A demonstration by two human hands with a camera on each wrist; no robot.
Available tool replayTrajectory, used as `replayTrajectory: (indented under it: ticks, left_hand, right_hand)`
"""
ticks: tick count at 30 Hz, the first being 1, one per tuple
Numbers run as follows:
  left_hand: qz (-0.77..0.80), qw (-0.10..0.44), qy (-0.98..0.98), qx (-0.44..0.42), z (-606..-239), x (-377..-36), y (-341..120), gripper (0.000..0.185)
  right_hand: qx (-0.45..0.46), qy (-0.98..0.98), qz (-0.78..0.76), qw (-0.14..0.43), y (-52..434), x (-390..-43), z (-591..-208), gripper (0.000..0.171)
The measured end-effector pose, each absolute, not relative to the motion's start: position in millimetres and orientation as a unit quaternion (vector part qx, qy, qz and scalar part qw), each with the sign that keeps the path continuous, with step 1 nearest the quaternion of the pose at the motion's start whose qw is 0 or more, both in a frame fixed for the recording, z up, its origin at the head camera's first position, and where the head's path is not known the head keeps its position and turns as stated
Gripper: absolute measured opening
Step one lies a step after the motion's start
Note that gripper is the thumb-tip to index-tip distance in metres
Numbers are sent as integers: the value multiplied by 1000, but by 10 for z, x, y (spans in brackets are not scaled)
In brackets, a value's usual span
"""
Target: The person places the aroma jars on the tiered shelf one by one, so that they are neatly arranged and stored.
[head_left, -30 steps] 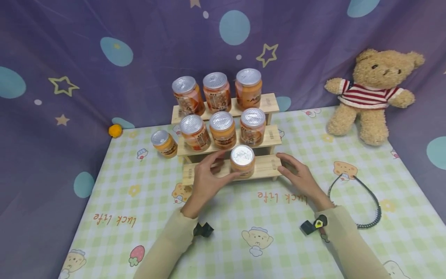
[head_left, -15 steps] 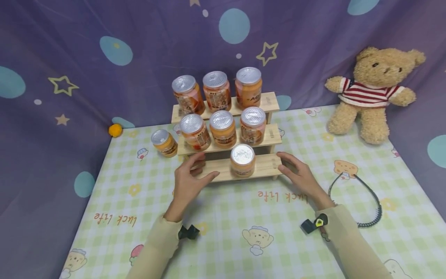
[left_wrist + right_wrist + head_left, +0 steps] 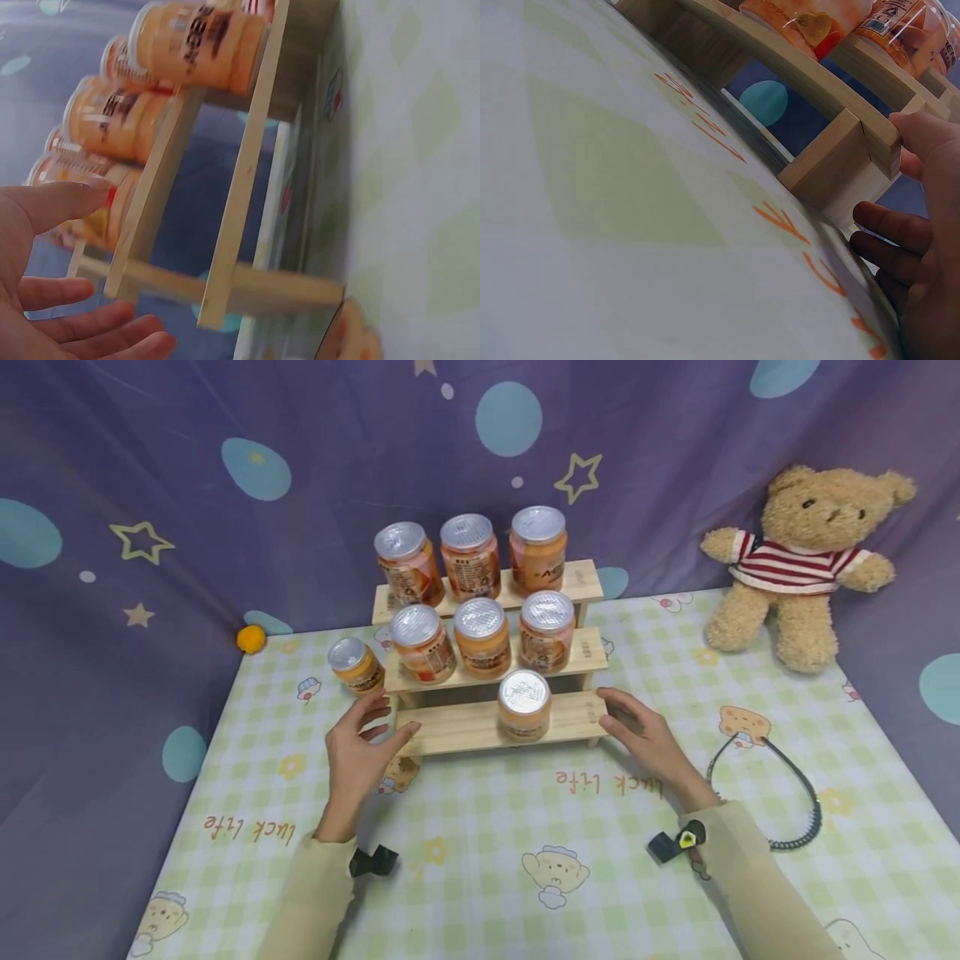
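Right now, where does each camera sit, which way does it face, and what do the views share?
Head: above the table, looking forward and down at the wooden rack; shows the left hand and the right hand, both sleeved.
Left wrist: low beside the rack's left end, facing its jars; fingers show.
Right wrist: low over the mat, facing the rack's right end; fingers touch it.
Shared: all three show the rack.

A teddy bear [image 3: 806,560] sits right; a coiled cable [image 3: 795,793] lies nearby.

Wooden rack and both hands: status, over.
Left hand open, off the wooden rack, near the loose jar. Right hand open, fingertips on the rack's right end. One jar on the bottom step. Nothing between left hand and loose jar.
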State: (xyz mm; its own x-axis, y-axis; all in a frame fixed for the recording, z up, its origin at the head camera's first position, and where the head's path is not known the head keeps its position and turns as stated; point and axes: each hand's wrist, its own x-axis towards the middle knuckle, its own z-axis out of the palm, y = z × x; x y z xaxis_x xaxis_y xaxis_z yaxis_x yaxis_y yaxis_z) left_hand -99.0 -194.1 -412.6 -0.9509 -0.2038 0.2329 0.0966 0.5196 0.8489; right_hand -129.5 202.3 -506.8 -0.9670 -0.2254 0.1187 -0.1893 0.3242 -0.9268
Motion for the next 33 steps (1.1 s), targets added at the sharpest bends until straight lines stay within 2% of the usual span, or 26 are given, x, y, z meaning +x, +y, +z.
replayTrajectory:
  ticks: [15,33]
  left_hand:
    - [-474,248,-833,144,-4139,-1287,-2358,55]
    - [-502,265,-800,194,-4366,-1751,-2464,57]
  right_hand:
    - [-136,809,-571,15,2027,-1291,-5057,45]
    - [-144,797,-587,9,2037,-1295,-5075,45]
